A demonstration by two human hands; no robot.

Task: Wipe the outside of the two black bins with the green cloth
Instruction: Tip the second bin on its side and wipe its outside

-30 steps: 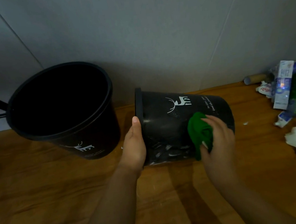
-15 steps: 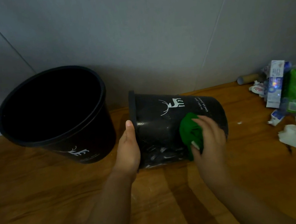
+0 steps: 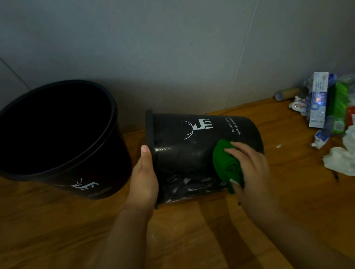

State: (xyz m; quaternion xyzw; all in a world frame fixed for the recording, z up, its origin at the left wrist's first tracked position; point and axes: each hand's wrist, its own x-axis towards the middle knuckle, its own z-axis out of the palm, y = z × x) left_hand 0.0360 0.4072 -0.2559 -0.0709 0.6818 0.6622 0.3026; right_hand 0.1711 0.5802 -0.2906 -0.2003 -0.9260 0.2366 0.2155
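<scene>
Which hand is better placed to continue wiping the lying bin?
The right hand: it already presses the green cloth on the lying bin, while the left hand steadies its rim.

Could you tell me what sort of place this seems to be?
Probably a home or dorm room: a wooden surface against a plain grey wall, two black bins, and household litter such as toothpaste boxes and tissues.

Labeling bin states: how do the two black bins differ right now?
The left bin stands upright with its mouth up; the right bin lies on its side, mouth leftward. Nothing touches the left bin; the left hand steadies the right bin's rim while the right hand presses the green cloth on it. Both carry a white deer logo.
</scene>
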